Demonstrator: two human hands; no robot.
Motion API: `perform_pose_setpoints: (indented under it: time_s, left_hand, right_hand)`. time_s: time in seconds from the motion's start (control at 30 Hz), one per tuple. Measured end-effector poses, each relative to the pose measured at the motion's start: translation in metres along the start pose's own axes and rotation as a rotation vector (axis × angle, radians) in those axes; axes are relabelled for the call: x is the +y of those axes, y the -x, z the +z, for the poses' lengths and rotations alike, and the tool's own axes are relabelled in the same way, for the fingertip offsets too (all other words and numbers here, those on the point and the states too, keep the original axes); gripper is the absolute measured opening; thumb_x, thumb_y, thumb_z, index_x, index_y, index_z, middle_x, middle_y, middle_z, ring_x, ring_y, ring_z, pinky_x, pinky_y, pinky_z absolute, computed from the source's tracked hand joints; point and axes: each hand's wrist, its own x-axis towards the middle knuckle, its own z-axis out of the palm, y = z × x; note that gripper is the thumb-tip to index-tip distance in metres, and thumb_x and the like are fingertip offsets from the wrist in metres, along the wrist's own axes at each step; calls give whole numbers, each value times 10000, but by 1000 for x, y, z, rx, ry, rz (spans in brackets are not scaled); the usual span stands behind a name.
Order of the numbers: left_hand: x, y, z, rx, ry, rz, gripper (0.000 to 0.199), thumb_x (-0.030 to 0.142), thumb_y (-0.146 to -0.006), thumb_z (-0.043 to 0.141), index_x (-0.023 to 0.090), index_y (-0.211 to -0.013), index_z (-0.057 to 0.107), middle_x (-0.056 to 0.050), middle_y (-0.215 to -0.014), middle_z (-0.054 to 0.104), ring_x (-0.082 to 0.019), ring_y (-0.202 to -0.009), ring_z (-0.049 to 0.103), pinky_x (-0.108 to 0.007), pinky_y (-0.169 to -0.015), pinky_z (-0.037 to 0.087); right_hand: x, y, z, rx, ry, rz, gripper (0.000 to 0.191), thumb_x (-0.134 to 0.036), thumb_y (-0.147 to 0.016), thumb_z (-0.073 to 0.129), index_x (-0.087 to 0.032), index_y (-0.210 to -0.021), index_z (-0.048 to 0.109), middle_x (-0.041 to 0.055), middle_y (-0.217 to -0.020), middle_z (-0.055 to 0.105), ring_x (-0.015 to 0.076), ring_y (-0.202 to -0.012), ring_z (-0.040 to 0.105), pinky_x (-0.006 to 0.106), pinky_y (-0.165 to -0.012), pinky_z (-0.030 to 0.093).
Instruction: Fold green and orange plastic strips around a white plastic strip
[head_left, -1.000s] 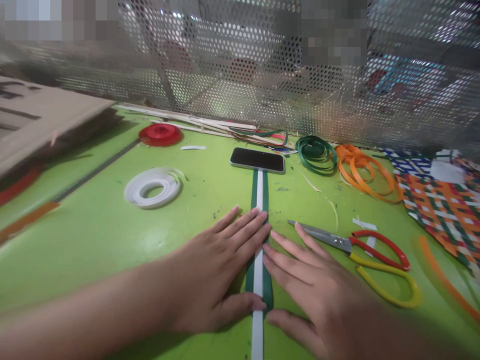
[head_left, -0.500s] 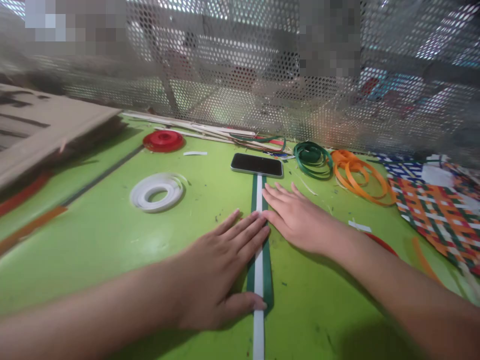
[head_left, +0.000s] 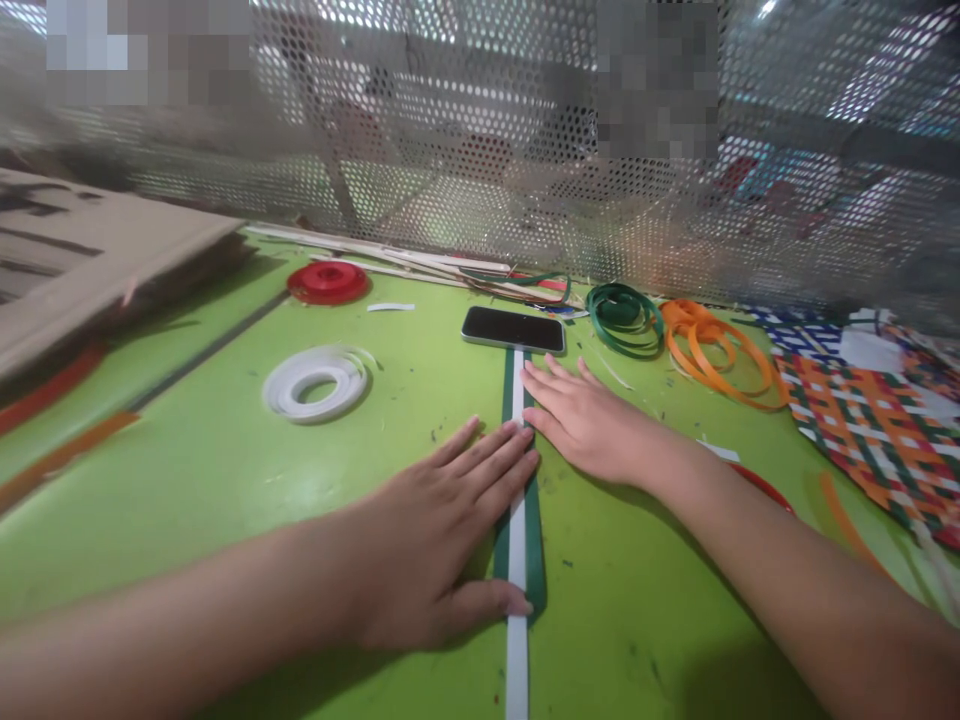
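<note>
A white strip point(head_left: 517, 650) runs away from me over wider green strips point(head_left: 534, 560) on the green tabletop. My left hand point(head_left: 457, 520) lies flat with fingers spread, its fingertips and thumb resting on the strips. Farther up, my right hand point(head_left: 581, 415) is also flat, its fingertips touching the strips' right side. Neither hand grips anything. The far ends of the strips reach a dark-screened phone point(head_left: 513, 330), which lies flat there; whether they pass beneath it I cannot tell.
To the left lie a white coil point(head_left: 274, 394), a red coil point(head_left: 328, 283) and cardboard point(head_left: 112, 235). Back right are a green coil point(head_left: 624, 318), an orange coil point(head_left: 701, 350) and a multicoloured woven piece point(head_left: 862, 430). A perforated metal panel point(head_left: 465, 180) stands behind, thin pale sticks point(head_left: 390, 252) at its foot.
My right hand has shifted slightly up along the strips, towards the phone. My left hand stays practically where it was.
</note>
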Motion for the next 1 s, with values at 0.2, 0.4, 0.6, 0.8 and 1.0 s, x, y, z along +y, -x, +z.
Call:
perform_pose_setpoints:
  time_s: [0.2,0.4,0.6,0.8,1.0]
  left_hand:
    - [0,-1,2,-12,-29,8,940,726,-1021,418,136,-1702,149,-167,-1739,79,-369,-1615,100,-552,-1326,110]
    - [-2,-1,1,8,-60,37,963,735,-1016,428,144,-1706,109,-163,-1741,90,-344,-1620,95,-523,-1331,86]
    - [0,-1,0,-45,-55,12,968,743,-1022,389,115,-1702,105,-160,-1738,34,-332,-1623,62,-513,-1333,54]
    - [0,0,0,-11,-50,21,972,733,-1011,441,131,-1704,121,-163,-1738,71,-343,-1618,93,-514,-1334,55]
    - [-2,0,-1,-4,-78,35,947,707,-1026,438,176,-1711,56,-145,-1743,66,-337,-1619,103,-515,-1332,78]
  right_hand:
    - [-26,50,-16,-20,-35,52,907,-734,-1031,353,-102,-1674,250,125,-1736,181,317,-1609,202,543,-1297,250]
    - [-46,82,-4,-199,7,52,1108,-837,-923,475,-89,-1682,169,139,-1728,61,382,-1601,111,593,-1272,274]
    - [-41,77,5,-162,21,52,1182,-888,-884,458,-82,-1684,129,139,-1727,29,395,-1599,4,638,-1268,227]
    - [-44,79,2,-194,26,46,1216,-900,-869,464,-77,-1680,85,106,-1731,3,401,-1599,-58,666,-1269,174]
    - [-45,78,-1,-199,-39,55,1189,-872,-878,484,-108,-1686,63,70,-1738,-6,374,-1608,-79,631,-1289,146]
